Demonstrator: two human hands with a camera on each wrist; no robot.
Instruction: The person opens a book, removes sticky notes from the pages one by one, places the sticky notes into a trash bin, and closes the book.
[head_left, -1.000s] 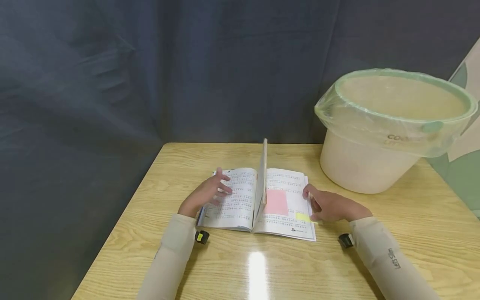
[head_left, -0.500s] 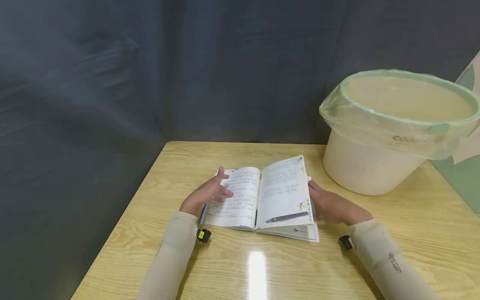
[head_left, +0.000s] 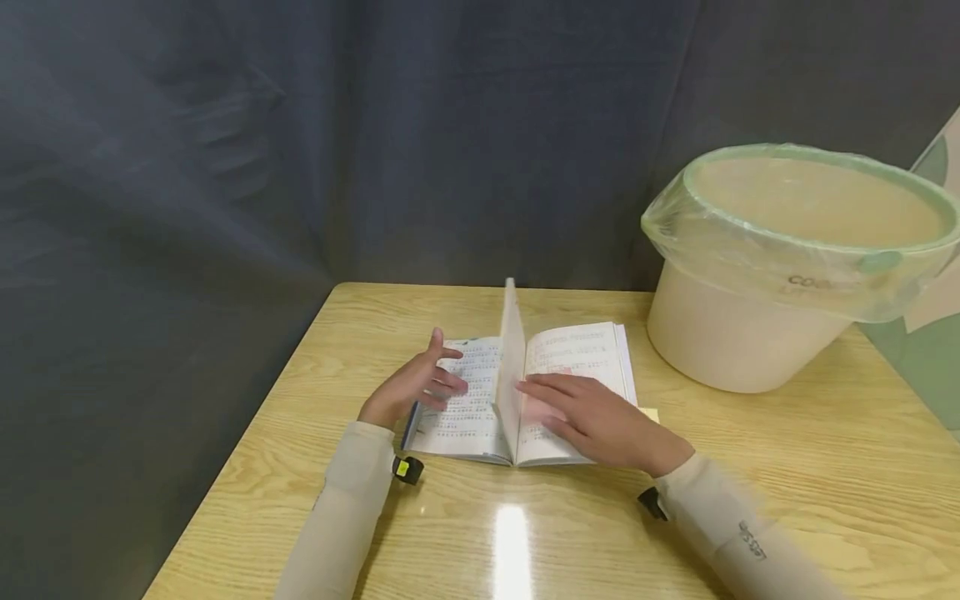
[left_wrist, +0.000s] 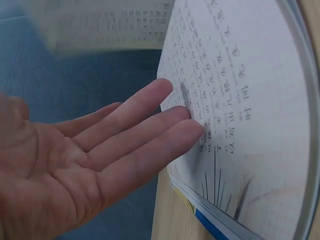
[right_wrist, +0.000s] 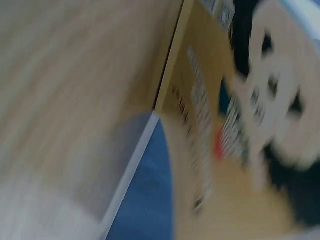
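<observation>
Sleeves of pale fabric cover both forearms at the near edge of the wooden table [head_left: 247, 467]. Farther in, the open book [head_left: 581, 358] lies flat near the middle of the table. The right hand [head_left: 596, 421] rests flat on the right page with straight fingers, grasping nothing. The left hand [head_left: 412, 385] touches the left page with relaxed, straight fingers [left_wrist: 165, 127]. One page [head_left: 512, 367] stands upright between the hands. At the far right stands a bucket [head_left: 742, 333] lined with a plastic bag.
</observation>
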